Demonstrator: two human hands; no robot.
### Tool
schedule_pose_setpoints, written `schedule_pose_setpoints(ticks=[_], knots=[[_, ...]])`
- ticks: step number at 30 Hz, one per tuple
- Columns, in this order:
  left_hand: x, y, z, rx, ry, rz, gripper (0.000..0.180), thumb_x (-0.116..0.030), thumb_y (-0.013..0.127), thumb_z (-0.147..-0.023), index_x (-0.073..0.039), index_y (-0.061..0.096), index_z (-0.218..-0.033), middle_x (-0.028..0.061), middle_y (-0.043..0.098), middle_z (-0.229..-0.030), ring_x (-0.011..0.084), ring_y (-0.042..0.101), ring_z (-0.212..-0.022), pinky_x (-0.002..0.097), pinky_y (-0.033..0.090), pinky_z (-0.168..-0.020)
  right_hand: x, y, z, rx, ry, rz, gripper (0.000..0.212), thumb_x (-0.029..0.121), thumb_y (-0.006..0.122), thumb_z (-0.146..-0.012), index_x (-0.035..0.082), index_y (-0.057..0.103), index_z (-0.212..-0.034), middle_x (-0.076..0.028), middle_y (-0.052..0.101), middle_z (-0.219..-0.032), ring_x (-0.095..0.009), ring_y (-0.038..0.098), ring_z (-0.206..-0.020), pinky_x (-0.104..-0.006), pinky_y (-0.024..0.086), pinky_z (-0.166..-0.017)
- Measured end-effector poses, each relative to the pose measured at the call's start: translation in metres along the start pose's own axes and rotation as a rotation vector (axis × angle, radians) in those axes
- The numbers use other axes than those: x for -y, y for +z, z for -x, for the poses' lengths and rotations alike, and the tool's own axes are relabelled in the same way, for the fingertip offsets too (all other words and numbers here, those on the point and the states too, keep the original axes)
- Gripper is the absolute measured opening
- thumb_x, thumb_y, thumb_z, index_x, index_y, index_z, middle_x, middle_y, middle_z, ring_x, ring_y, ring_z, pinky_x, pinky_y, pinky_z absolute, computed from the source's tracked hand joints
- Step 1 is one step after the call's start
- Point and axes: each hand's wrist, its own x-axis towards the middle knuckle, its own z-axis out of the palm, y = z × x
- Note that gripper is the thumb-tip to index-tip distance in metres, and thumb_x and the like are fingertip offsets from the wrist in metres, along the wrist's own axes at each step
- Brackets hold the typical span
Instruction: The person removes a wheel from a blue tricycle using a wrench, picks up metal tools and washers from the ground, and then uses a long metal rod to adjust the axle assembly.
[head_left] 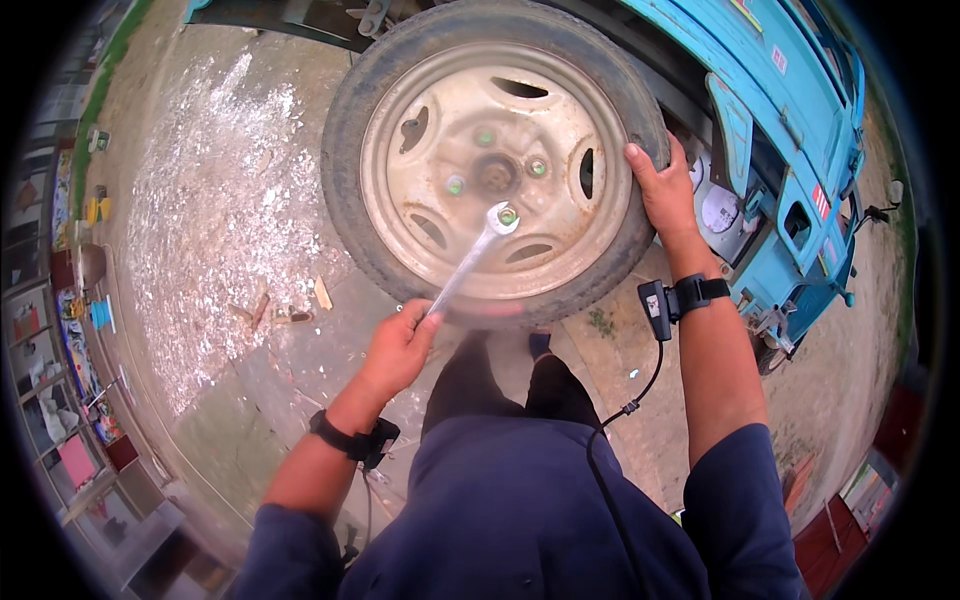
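In front of me stands a wheel with a cream, rust-spotted rim [460, 110] and a worn black tyre [350, 200]. Several greenish nuts sit around its rusty hub [496, 176]. My left hand [398, 350] is closed round the lower end of a silver open-end wrench [462, 270]. The wrench slants up to the right, its jaw at the lowest nut [508, 216]; how tightly it fits I cannot tell. My right hand [664, 190] rests against the right side of the tyre, thumb and fingers spread over the tread edge.
Right of the wheel is a turquoise vehicle body [790, 140] with a round white part [720, 210] under it. White residue [220, 170] covers the concrete at left, with wood scraps [262, 308] near it. A black cable [600, 450] hangs from the device on my right wrist.
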Motion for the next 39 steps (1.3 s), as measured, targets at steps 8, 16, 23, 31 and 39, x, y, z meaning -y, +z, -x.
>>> schedule_pose_setpoints(ticks=[8, 16, 23, 31, 39], knots=[[-0.008, -0.002, -0.002, 0.118, -0.249, 0.102, 0.032, -0.033, 0.05, -0.104, -0.004, 0.059, -0.095, -0.0013, 0.049, -0.065, 0.0086, 0.046, -0.055, 0.0267, 0.043, -0.053, -0.001, 0.0, -0.004, 0.023, 0.003, -0.033, 0.098, 0.055, 0.078, -0.079, -0.011, 0.039, -0.141, -0.026, 0.056, -0.133, -0.029, 0.057, -0.122, -0.0359, 0.043, -0.104], [0.004, 0.007, 0.002, 0.124, -0.305, 0.248, 0.039, -0.039, 0.044, -0.106, -0.009, 0.05, -0.083, -0.0019, 0.041, -0.06, 0.009, 0.039, -0.047, 0.0257, 0.038, -0.045, -0.004, 0.005, 0.013, -0.04, 0.0, -0.077, 0.089, 0.051, 0.076, -0.083, -0.009, 0.042, -0.14, -0.022, 0.06, -0.128, -0.026, 0.058, -0.119, -0.0346, 0.043, -0.103], [0.006, 0.132, 0.019, 0.151, -0.317, 0.951, 0.039, -0.04, 0.04, -0.107, -0.01, 0.05, -0.085, 0.0022, 0.048, -0.069, 0.0148, 0.052, -0.062, 0.0311, 0.047, -0.059, -0.04, 0.023, 0.07, -0.181, 0.087, -0.143, 0.094, 0.05, 0.073, -0.087, -0.011, 0.031, -0.144, -0.027, 0.05, -0.137, -0.031, 0.049, -0.128, -0.0371, 0.036, -0.11], [-0.042, 0.149, 0.007, 0.364, -0.424, 1.151, 0.035, -0.039, 0.035, -0.108, -0.009, 0.053, -0.102, 0.0127, 0.066, -0.102, 0.028, 0.064, -0.103, 0.0463, 0.05, -0.096, -0.046, 0.026, 0.11, -0.082, 0.246, -0.246, 0.09, 0.05, 0.066, -0.092, -0.01, 0.027, -0.146, -0.028, 0.045, -0.141, -0.034, 0.046, -0.131, -0.0389, 0.034, -0.111], [-0.102, 0.181, -0.033, 0.515, -0.275, 1.416, 0.031, -0.041, 0.04, -0.107, -0.013, 0.051, -0.106, 0.0116, 0.064, -0.114, 0.0256, 0.062, -0.111, 0.0455, 0.049, -0.097, -0.037, 0.009, 0.123, 0.084, 0.343, -0.152, 0.089, 0.05, 0.068, -0.091, -0.006, 0.027, -0.146, -0.027, 0.056, -0.127, -0.034, 0.059, -0.112, -0.0382, 0.047, -0.096]])
